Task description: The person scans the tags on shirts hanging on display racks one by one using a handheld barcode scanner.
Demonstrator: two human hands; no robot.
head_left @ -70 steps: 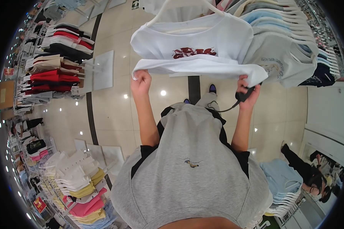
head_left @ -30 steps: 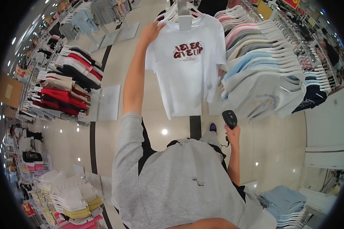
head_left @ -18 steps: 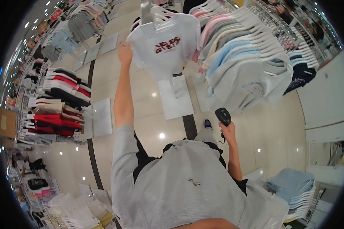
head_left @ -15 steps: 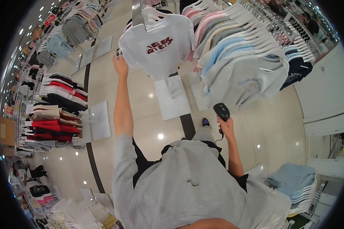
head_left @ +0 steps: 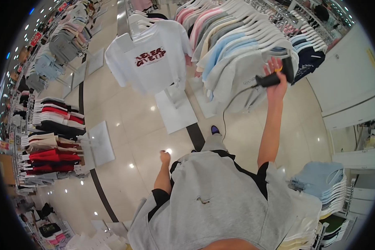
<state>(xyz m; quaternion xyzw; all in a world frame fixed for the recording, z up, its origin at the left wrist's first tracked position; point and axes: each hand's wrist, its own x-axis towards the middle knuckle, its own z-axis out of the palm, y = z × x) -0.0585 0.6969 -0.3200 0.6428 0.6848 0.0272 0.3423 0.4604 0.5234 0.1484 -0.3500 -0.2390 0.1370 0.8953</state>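
Observation:
My right hand (head_left: pixel 276 83) is raised in front of the rack at the right and holds a black barcode scanner (head_left: pixel 286 71). Some of its fingers stretch up past the grip, and a thin cable (head_left: pixel 229 107) hangs from the scanner toward my feet. Just behind it is a light grey shirt (head_left: pixel 237 85) with small lettering. My left hand (head_left: pixel 165 157) is low in front of my body, over the floor, fingers curled in and nothing visible in them. Ahead of me hangs a white T-shirt (head_left: pixel 148 58) with dark red "NEVER GIVE UP" lettering, which neither hand touches.
A row of pastel shirts on white hangers (head_left: pixel 233 33) runs along the right rack. White stand bases (head_left: pixel 177 110) rest on the tiled floor. Dark and red garments (head_left: pixel 54 156) hang at left, light blue tops (head_left: pixel 318 177) at lower right. White cabinets (head_left: pixel 350 79) line the right side.
My left hand has left the white T-shirt's side and dropped toward my body. My right hand has risen with the scanner to the grey shirt. The view has shifted slightly right.

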